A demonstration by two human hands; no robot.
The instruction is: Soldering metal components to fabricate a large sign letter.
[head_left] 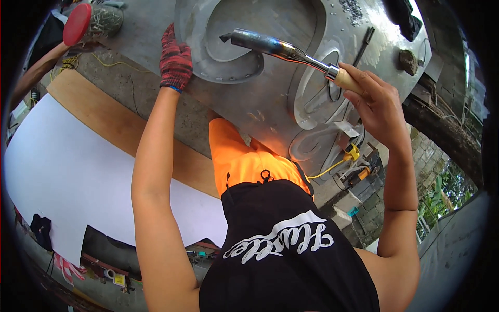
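My right hand [375, 99], bare, is closed around the wooden handle of a large soldering iron [270, 47]. Its heat-tinted metal barrel and dark pointed tip reach left, over a curved sheet-metal shape with raised walls [228, 75]. On the left edge of that shape rests my left hand [176, 61], in a red and black knit glove, its fingers stretched out along the metal. A second curved metal shape [304, 112] lies to the right, below the iron's handle. Both shapes lie on a grey metal-topped table [208, 96].
Another person's arm [41, 70] is at the far left, beside a clear jar with a red lid [78, 25]. Small metal bits [352, 10], a thin dark brush-like tool [365, 44] and a brownish lump [408, 62] are on the table. A white sheet [78, 140] and brown board [104, 106] lie left.
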